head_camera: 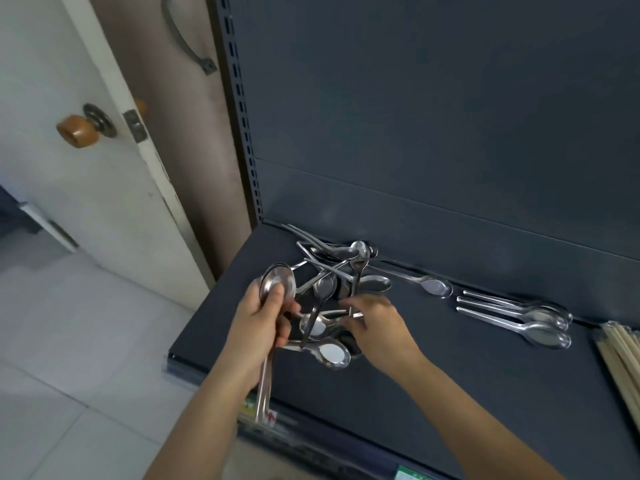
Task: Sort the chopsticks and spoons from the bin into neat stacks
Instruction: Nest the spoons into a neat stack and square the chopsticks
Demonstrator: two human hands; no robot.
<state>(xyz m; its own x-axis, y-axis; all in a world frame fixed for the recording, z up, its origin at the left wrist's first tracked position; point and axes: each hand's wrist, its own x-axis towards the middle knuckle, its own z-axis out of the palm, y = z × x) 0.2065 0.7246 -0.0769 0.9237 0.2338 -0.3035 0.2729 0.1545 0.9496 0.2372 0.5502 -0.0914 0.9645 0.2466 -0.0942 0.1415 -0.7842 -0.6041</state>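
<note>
**A:** What is nearest?

**B:** The left hand (263, 327), at the front-left corner of the shelf (450, 393). Its fingers curl round a bundle of spoons (277, 284), bowls up above the thumb and handles hanging past the shelf's front edge.

**A:** And the right hand (375, 327)?

**B:** It reaches into the loose pile of spoons (332, 282) with its fingers bent over a handle end. I cannot tell whether it grips it.

**A:** Any room to move?

**B:** A broad stretch of dark shelf shows from the right forearm out to the front edge. Farther right, three spoons (540, 322) lie side by side, well apart from the pile. A single spoon (434, 286) lies between them and the pile. The wooden chopsticks (620, 355) lie at the right border, cut off there.

**A:** Behind?

**B:** The pile's far end reaches the seam under the back panel (450, 133). Left of the shelf are a slotted upright (242, 133) and a white door (69, 188).
</note>
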